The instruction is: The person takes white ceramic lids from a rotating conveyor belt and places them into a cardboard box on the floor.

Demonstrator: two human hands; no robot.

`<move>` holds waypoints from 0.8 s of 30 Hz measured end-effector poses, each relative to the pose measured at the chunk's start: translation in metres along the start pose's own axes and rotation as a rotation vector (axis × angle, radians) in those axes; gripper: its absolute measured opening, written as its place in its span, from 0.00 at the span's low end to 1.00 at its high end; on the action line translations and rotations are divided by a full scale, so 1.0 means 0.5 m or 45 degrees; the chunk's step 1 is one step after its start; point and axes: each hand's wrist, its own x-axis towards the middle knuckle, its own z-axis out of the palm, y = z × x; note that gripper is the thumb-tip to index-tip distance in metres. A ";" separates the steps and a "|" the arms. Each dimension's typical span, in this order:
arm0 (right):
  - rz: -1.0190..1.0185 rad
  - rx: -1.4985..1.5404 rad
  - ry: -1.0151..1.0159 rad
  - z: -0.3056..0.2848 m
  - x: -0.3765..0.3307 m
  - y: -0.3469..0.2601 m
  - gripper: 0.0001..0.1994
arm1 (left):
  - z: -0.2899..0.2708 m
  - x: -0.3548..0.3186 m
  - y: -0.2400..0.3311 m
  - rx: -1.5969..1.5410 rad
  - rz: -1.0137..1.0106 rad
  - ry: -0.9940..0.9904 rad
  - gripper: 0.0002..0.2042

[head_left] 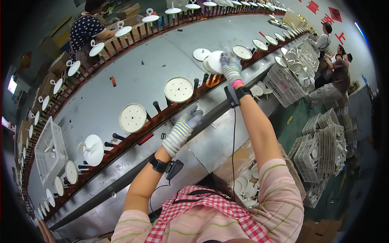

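Discs line the near and far edges of the conveyor table; a crate lies on its left end, stacked baskets to its right.

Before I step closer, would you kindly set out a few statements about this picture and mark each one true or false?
1. The right hand is at the edge of a white disc. True.
2. The left hand is gripping a white disc. False: no disc is in it.
3. A pink band circles the left wrist. False: it is on the right wrist.
4. Both hands wear striped gloves. True.
5. The white slotted crate at far left stands on the floor. False: it rests on the grey tabletop.
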 end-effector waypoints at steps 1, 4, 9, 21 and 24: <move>0.298 0.080 -0.414 0.012 0.018 -0.025 0.22 | -0.010 0.020 0.003 -0.004 0.012 0.010 0.35; -0.039 -0.067 -0.201 0.046 -0.017 -0.054 0.20 | -0.033 0.098 0.042 0.363 0.148 0.239 0.30; -0.353 -0.111 -0.263 0.043 -0.041 -0.090 0.16 | -0.103 0.359 0.107 0.860 0.121 0.401 0.31; 0.224 -0.057 -0.991 0.107 0.025 -0.259 0.26 | -0.174 0.366 0.154 2.025 -0.357 0.420 0.26; 0.117 0.006 -0.917 0.157 0.016 -0.196 0.27 | -0.157 0.358 0.156 2.043 -0.317 0.347 0.26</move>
